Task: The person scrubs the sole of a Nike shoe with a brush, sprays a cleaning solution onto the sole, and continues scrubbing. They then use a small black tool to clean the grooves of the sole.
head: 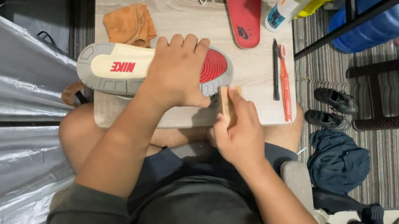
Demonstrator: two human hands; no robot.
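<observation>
Sneaker (114, 67) sole-up: grey, cream, red tread.

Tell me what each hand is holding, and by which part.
Left hand presses on the sole of the shoe, mid-sole. Right hand grips a wooden brush by its back.
</observation>
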